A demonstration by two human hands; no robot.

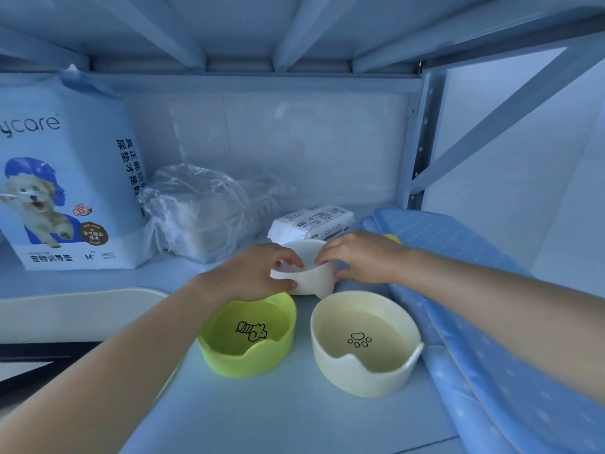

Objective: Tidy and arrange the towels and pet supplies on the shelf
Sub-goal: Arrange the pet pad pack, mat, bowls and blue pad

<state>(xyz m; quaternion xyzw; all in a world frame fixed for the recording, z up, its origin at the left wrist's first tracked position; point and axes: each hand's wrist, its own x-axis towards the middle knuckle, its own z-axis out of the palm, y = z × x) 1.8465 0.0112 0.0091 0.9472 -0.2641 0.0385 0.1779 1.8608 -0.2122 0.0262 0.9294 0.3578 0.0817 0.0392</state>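
Gripping the white bowl (307,273) from both sides, I've got it at the middle of the shelf (294,414), tipped so its opening faces toward me. My left hand (252,273) wraps its left rim, thumb under the lip and fingers curled over the top edge. My right hand (360,257) pinches the right rim, fingertips over the edge and thumb low against the outer wall. Both grips are closed on that bowl; whether its base touches the shelf I can't tell.

Right in front of it, nearest me, two more bowls sit upright, just beside each other without touching. The green bowl (248,355) is on the left, a black cartoon drawing on its floor, partly under my left wrist. The cream bowl (363,371) is on the right with a paw print inside.

Just behind the white bowl lies a white wipes pack (314,221), label up. Left of that, a clear plastic-wrapped bundle (199,211) rests against the back area, and further left a tall pet pad bag (68,178) with a dog picture stands upright. Along the right edge runs a blue dotted folded mat (474,306), stretching front to back beneath my right forearm.
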